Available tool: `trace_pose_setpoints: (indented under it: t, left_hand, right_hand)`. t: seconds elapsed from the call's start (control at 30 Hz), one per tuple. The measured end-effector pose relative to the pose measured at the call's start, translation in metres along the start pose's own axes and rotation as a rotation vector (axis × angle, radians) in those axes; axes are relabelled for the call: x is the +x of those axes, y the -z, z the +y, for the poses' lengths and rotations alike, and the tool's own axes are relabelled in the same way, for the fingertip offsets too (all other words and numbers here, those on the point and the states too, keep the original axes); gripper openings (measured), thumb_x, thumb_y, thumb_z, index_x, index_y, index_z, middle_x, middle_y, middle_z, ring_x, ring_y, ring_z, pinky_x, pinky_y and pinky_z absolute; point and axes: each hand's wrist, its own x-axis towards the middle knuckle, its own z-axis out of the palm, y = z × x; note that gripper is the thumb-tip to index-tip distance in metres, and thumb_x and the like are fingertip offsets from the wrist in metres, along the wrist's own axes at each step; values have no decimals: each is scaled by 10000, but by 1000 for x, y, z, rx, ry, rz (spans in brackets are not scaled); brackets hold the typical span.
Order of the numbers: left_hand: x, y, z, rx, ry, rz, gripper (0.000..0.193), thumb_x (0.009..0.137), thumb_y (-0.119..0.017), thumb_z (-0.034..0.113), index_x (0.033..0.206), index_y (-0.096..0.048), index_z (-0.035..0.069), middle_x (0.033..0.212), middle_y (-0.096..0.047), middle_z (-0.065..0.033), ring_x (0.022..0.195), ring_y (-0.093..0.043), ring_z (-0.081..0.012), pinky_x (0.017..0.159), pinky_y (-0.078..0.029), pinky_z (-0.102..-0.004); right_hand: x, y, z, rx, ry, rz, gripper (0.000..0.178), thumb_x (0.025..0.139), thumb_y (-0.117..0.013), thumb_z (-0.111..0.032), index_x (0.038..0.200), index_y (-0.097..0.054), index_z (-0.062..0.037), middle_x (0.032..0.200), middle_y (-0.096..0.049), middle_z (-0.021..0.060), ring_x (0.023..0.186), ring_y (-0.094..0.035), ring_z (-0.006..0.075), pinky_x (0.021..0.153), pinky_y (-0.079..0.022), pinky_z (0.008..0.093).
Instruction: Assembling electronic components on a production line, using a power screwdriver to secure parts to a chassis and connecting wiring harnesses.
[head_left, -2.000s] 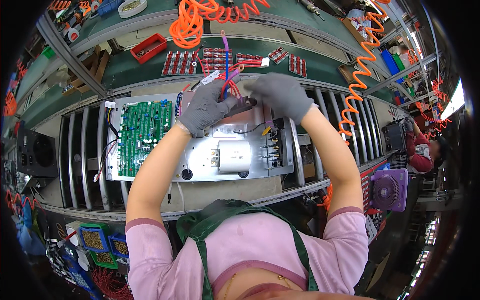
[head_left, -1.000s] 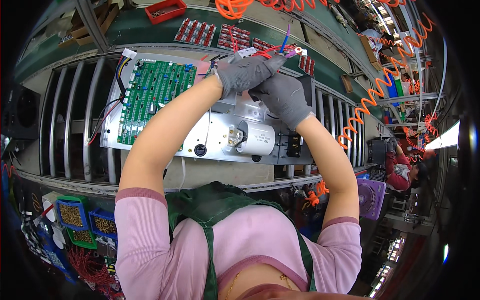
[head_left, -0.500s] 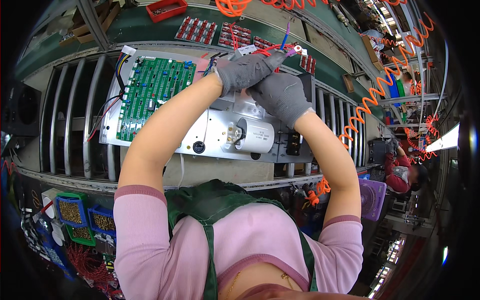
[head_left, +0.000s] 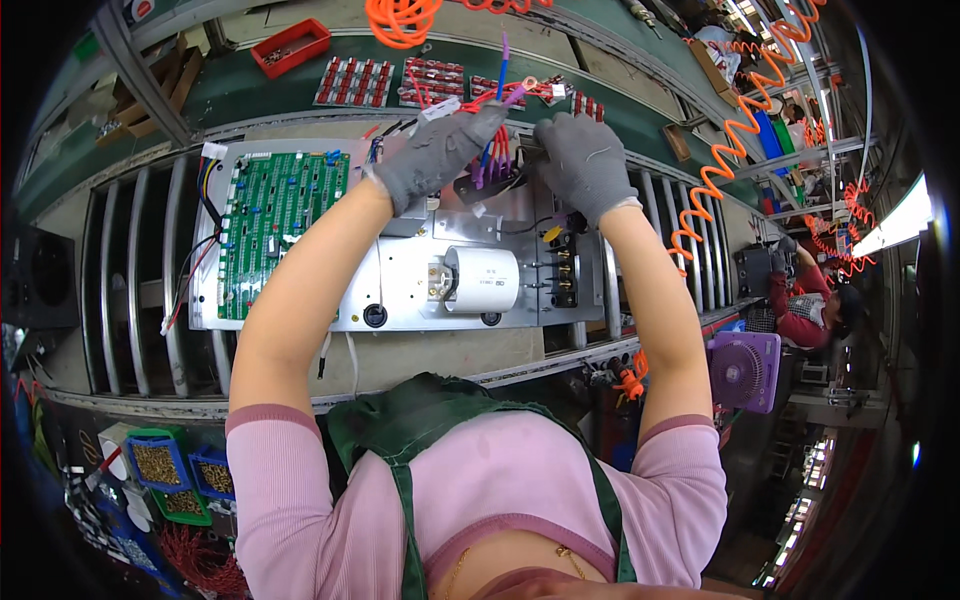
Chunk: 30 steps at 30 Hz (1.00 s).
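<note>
My left hand [head_left: 440,158], in a grey glove, is closed around a bundle of wires. From its fingertips stick out a blue wire [head_left: 502,78] and a purple-sleeved ring terminal [head_left: 520,91]. Red wires with purple sleeves [head_left: 492,168] hang just right of that hand, by a dark part on the metal chassis [head_left: 400,290]. My right hand [head_left: 588,165], gloved too, is apart from the left, over the chassis's right side. Its fingers are curled inward; what they hold, if anything, is hidden. A green circuit board [head_left: 280,225] and a white cylindrical capacitor [head_left: 485,280] are on the chassis.
The chassis lies on a roller conveyor [head_left: 180,260]. Beyond it stand a red tray [head_left: 291,47] and groups of red parts [head_left: 354,82]. An orange coiled hose [head_left: 720,165] hangs at right, near a purple fan [head_left: 744,371]. Bins of brass fittings [head_left: 157,463] sit lower left. Another person works far right.
My hands, together over the wires before, are now apart. The left hand has shifted left with the wires, uncovering the purple-sleeved ones. In the picture, the chassis has shifted slightly left.
</note>
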Motion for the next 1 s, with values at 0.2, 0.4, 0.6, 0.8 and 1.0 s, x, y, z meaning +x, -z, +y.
trace_pose_setpoints:
  t: [0.2,0.4,0.6,0.8,1.0]
  left_hand:
    - [-3,4,18,-111,271,63,472,869,-526,495,1028,-622,61,825,-593,-117,758,-585,-242,734,-463,-336]
    - [1,-6,33,73,172,-36,269,819,-642,276,969,-648,54,823,-631,-55,762,-590,-141,735,-475,-301]
    - [-16,-12,19,43,284,-10,159,815,-606,83,959,-650,33,1030,-657,-96,847,-609,-127,793,-476,-276]
    - [-4,-32,42,-62,366,-49,286,838,-585,-15,1125,-588,-16,1191,-585,-91,975,-578,-123,882,-458,-265]
    - [-9,-24,24,154,318,-80,388,822,-606,-26,1207,-576,13,1161,-599,-48,983,-558,-88,886,-451,-263]
  right_hand:
    - [12,-10,21,189,112,-174,238,756,-640,-270,947,-697,-139,947,-649,80,875,-621,277,815,-498,386]
    - [27,-70,84,1135,-487,68,340,824,-590,-383,846,-674,-54,677,-591,54,591,-529,169,582,-439,316]
    - [-81,-31,82,1356,-306,523,398,837,-604,-427,850,-658,-33,709,-587,34,605,-530,92,557,-422,235]
    - [-307,-182,4,1423,-314,-634,364,813,-602,-284,1066,-648,-26,875,-672,147,775,-647,198,681,-516,322]
    - [-506,-459,-41,1238,-1419,155,533,656,-794,-73,1130,-563,0,955,-618,71,826,-564,208,750,-482,344]
